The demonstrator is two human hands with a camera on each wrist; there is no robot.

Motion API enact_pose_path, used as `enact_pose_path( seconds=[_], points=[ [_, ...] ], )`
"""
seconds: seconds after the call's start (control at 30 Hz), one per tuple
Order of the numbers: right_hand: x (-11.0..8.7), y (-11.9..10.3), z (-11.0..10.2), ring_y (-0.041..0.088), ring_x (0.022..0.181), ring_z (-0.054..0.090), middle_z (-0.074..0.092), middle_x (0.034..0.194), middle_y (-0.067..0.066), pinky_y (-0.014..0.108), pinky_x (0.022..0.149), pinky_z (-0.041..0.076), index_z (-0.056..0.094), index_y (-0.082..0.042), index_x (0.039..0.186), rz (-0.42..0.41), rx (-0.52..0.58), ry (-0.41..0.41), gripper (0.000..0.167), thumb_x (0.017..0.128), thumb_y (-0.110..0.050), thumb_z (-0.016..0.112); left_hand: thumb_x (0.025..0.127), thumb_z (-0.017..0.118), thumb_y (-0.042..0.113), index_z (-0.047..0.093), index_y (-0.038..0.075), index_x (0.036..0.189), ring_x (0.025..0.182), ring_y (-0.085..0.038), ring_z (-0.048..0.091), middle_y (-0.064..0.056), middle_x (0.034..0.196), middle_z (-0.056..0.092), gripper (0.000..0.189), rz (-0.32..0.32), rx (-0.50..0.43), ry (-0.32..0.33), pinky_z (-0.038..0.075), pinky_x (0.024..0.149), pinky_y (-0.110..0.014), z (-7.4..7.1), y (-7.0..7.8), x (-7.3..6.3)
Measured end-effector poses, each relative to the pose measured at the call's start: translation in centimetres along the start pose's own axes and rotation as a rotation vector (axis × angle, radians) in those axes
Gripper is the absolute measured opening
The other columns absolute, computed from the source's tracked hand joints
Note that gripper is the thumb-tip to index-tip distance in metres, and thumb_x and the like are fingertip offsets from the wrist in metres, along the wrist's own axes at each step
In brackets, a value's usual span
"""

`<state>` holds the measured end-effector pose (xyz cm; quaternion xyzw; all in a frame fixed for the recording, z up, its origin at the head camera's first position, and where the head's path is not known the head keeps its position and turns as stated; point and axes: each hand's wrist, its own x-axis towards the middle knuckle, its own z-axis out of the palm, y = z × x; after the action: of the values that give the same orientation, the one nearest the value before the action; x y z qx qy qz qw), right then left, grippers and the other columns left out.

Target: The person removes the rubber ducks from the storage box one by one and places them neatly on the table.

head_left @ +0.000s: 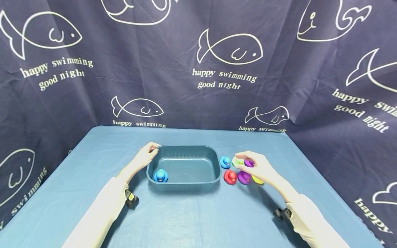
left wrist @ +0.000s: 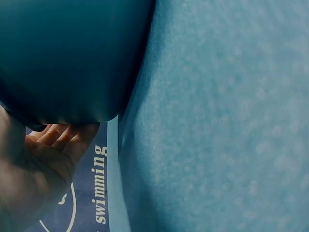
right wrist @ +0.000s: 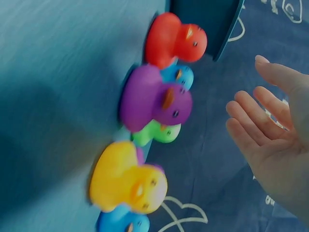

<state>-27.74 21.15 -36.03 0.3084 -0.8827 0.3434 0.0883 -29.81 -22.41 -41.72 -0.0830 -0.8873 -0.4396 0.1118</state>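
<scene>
My left hand (head_left: pixel 145 155) holds the back left corner of a dark teal plastic tub (head_left: pixel 184 187), its fingers against the outer wall in the left wrist view. Inside the tub, at the front left, sits a blue rubber duck (head_left: pixel 161 176). Right of it, my right hand (head_left: pixel 257 167) hovers over a group of rubber ducks, fingers apart and holding nothing. Visible there are a red duck (head_left: pixel 230 177), a blue duck (head_left: pixel 225 162), a green duck (head_left: pixel 236 161), a purple duck (head_left: pixel 244 177) and a yellow duck (right wrist: pixel 128 179). Another purple duck (head_left: pixel 249 163) is partly covered by the hand.
A blue cloth (head_left: pixel 186 220) covers the table. Dark curtains (head_left: pixel 183 69) with white fish prints hang behind it and at both sides. In the right wrist view, another blue duck (right wrist: pixel 124 221) shows below the yellow one.
</scene>
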Motion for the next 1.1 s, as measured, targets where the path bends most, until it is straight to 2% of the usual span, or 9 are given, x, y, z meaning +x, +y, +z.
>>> enact_pose_path(
  seconds=[0.13,0.3,0.47,0.57,0.6,0.7,0.87,0.97,1.1],
  points=[
    [0.7,-1.1,0.7,0.021,0.106,0.062,0.068,0.113,0.006,0.032,0.091,0.047,0.065,-0.009,0.116,-0.023,0.037,-0.012,0.039,0.08,-0.019,0.074,0.092,0.05,0.005,0.057,-0.004,0.112,0.093,-0.029,0.059,-0.023,0.103,0.065,0.023,0.009,-0.005,0.0,0.044,0.079,-0.033,0.0,0.1,0.0],
    [1.7,-2.3,1.8,0.013,0.11,0.059,0.067,0.115,-0.002,0.033,0.095,0.044,0.065,-0.018,0.116,0.007,0.114,-0.029,0.038,0.079,-0.024,0.075,0.092,0.05,0.005,0.057,-0.004,0.111,0.091,-0.028,0.06,-0.023,0.103,0.065,0.022,0.016,0.007,-0.002,0.044,0.076,-0.03,0.0,0.3,0.0],
    [2.8,-3.1,3.1,0.014,0.108,0.061,0.067,0.113,0.004,0.033,0.094,0.046,0.066,-0.012,0.114,-0.106,0.118,-0.036,0.038,0.079,-0.021,0.076,0.093,0.05,0.007,0.057,-0.003,0.111,0.093,-0.03,0.06,-0.023,0.104,0.065,0.022,0.018,-0.009,-0.007,0.045,0.078,-0.032,0.0,0.1,0.0],
    [3.4,-3.6,3.8,0.018,0.107,0.063,0.067,0.113,0.007,0.037,0.092,0.048,0.065,-0.01,0.115,-0.151,0.15,-0.057,0.038,0.079,-0.017,0.075,0.092,0.051,0.013,0.058,-0.002,0.109,0.09,-0.029,0.06,-0.021,0.101,0.066,0.023,0.06,-0.047,-0.003,0.045,0.076,-0.033,0.1,-0.3,0.0],
    [3.5,-3.9,4.0,0.018,0.108,0.063,0.067,0.113,0.005,0.039,0.092,0.048,0.065,-0.012,0.115,-0.151,0.155,-0.06,0.039,0.079,-0.017,0.075,0.093,0.052,0.017,0.059,0.0,0.107,0.087,-0.026,0.06,-0.019,0.098,0.067,0.023,0.094,-0.069,0.007,0.045,0.074,-0.03,0.1,-0.5,-0.1],
    [3.9,-4.5,4.7,0.013,0.108,0.062,0.067,0.113,-0.004,0.038,0.091,0.048,0.065,-0.021,0.116,-0.144,0.116,-0.056,0.038,0.079,-0.023,0.075,0.092,0.052,0.021,0.059,0.002,0.106,0.086,-0.025,0.06,-0.018,0.097,0.067,0.024,0.123,-0.081,0.01,0.044,0.073,-0.031,0.1,-0.6,-0.1],
    [4.8,-5.4,6.2,0.012,0.105,0.062,0.068,0.111,-0.001,0.033,0.091,0.047,0.066,-0.017,0.113,-0.203,0.102,-0.049,0.037,0.078,-0.024,0.075,0.093,0.051,0.011,0.058,-0.002,0.11,0.091,-0.03,0.059,-0.022,0.103,0.065,0.023,0.043,-0.029,0.002,0.045,0.077,-0.033,0.0,-0.1,-0.1],
    [5.3,-5.8,7.1,0.014,0.104,0.062,0.068,0.111,0.005,0.031,0.092,0.047,0.066,-0.012,0.113,-0.25,0.132,-0.072,0.037,0.078,-0.021,0.076,0.093,0.05,0.007,0.057,-0.003,0.111,0.09,-0.027,0.058,-0.023,0.105,0.065,0.021,0.012,-0.002,0.003,0.044,0.075,-0.029,0.0,0.2,-0.1],
    [5.7,-6.3,8.2,0.012,0.105,0.062,0.068,0.111,0.003,0.029,0.092,0.046,0.065,-0.013,0.114,-0.266,0.139,-0.098,0.037,0.079,-0.022,0.075,0.093,0.05,0.006,0.057,-0.003,0.111,0.087,-0.023,0.057,-0.022,0.104,0.065,0.021,-0.002,0.012,0.003,0.042,0.072,-0.027,0.1,0.4,-0.1]
  ],
)
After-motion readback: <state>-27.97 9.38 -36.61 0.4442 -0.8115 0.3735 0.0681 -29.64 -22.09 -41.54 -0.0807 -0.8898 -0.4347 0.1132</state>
